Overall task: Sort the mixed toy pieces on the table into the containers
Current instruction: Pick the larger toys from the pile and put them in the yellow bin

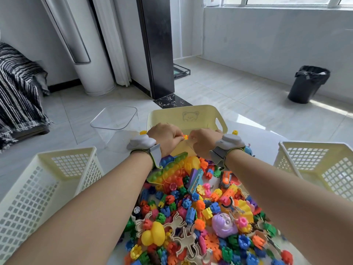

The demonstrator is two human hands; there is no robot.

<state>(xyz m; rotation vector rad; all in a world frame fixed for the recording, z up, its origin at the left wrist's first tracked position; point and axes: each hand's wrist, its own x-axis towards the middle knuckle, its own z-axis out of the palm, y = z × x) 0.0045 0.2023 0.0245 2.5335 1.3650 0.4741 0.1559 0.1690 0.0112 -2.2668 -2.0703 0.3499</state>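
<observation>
now | left hand [166, 136] and right hand [204, 140] pinch one orange piece [185, 137] | over yellow bin [191, 117], floor hidden | clear tub [111, 128] beside

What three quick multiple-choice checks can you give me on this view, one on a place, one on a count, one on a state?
1. Where does the clear container stand?
A. left of the yellow bin
B. right of the yellow bin
C. inside a basket

2. How many white lattice baskets are in view?
A. one
B. two
C. four

3. What are the hands doing?
A. lying flat, holding nothing
B. hanging at the person's sides
C. the left hand and right hand pinch a small orange piece between them

Answers:
1 A: it sits beside the bin's left wall.
2 B: one stands at each side of the toy pile.
3 C: the fingertips meet on the piece in front of the bin.
</observation>
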